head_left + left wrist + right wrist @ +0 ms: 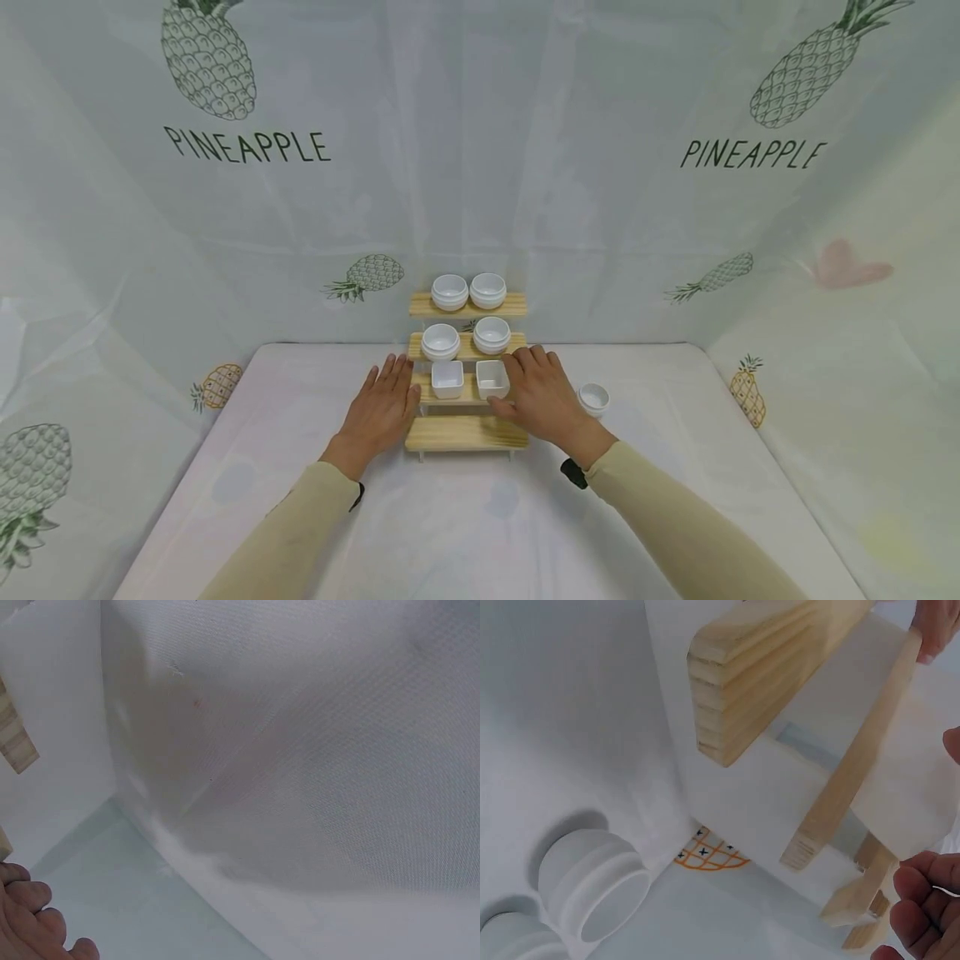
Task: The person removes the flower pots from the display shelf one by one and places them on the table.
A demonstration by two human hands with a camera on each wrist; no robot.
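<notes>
A small stepped wooden rack (pixel 465 433) stands at the middle of the white table. Its top two steps each carry two round white bowls (pixel 450 292); the third carries two square white dishes (pixel 447 378); the lowest step is bare. My left hand (pixel 384 404) lies flat with straight fingers against the rack's left end. My right hand (pixel 542 392) rests over the rack's right end, fingers spread, thumb on the third step beside the right square dish (pixel 492 378). The right wrist view shows the plank ends (pixel 765 675) close by.
One loose round white bowl (pixel 594 399) sits on the table just right of my right hand, also seen as the round bowl (pixel 592 885) in the right wrist view. Pineapple-print cloth walls (pixel 525 167) close in the table behind and on both sides.
</notes>
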